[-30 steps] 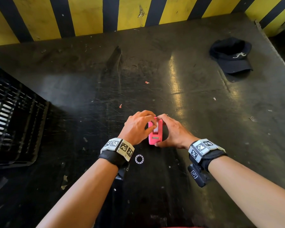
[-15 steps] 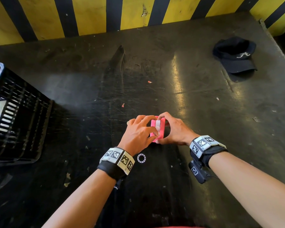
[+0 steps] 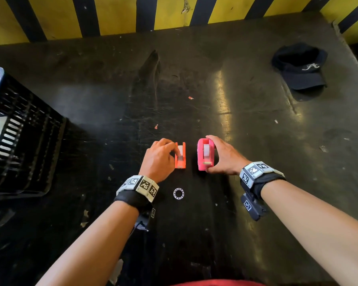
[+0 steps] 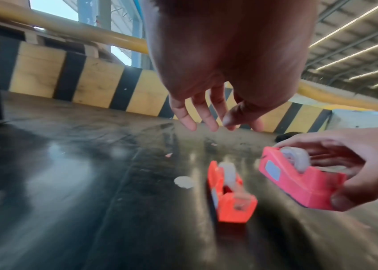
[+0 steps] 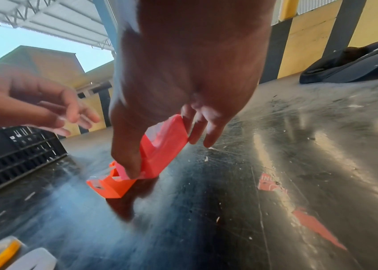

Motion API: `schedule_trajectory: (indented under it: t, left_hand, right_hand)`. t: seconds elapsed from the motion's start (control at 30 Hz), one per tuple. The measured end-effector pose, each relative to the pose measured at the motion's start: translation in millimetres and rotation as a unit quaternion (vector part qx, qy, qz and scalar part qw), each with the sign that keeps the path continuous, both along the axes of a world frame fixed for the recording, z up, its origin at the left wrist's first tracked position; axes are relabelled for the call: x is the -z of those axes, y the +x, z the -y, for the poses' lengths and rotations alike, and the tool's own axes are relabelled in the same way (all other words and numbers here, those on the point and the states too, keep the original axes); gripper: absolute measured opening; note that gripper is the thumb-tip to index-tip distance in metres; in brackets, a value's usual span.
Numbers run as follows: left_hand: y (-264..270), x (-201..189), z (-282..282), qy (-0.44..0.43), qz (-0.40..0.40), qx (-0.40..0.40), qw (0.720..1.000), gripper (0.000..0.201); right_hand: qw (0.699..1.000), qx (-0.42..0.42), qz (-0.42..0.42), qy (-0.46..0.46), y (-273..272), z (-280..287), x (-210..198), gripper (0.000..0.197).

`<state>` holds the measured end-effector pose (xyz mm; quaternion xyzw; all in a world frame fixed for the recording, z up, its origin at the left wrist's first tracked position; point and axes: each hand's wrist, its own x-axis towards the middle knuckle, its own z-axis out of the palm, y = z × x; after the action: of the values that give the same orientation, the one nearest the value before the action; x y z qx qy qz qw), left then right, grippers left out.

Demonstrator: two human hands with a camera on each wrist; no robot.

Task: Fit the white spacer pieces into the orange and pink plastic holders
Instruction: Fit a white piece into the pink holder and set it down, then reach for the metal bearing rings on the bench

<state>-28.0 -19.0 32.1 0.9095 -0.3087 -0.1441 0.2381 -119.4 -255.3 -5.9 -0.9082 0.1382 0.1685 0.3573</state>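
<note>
Sitting upright: orange holder, white spacer inside

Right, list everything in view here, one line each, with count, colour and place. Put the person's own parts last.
orange holder: one, orange, on the table beside the left hand, white piece inside.
pink holder: one, pink, right of the orange one, white piece inside, held by the right hand.
ring: one, white, on the table nearer the person than the holders.
crate: one, black, at the table's left edge.
cap: one, dark, far right of the table.
table: one, black, scratched.
barrier: yellow and black stripes, behind the table.
left hand: fingers loose, gripping nothing.
right hand: grips the pink holder.
wristbands: two, one per wrist.
</note>
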Motion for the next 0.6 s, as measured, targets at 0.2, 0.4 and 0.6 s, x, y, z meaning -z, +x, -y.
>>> schedule_trajectory:
  t: [0.2,0.4,0.6]
  left_hand:
    - [-4.1,21.7,-31.3,0.071,-0.048,-0.029,0.996,0.020]
    - [-16.7,40.9,-52.9,0.103,-0.081,-0.023,0.991,0.024]
    - [-20.3,49.9,-71.7,0.182,-0.140,-0.003,0.973,0.065]
  right_hand:
    - [0.999,0.009,-0.041,-0.029,11.5,-12.0,16.9,0.114]
    - [0.995,0.010,-0.062,-0.079,11.3,-21.3,24.1,0.131]
    - [0.974,-0.024,0.093,-0.207,-17.5,-72.0,11.1,0.082]
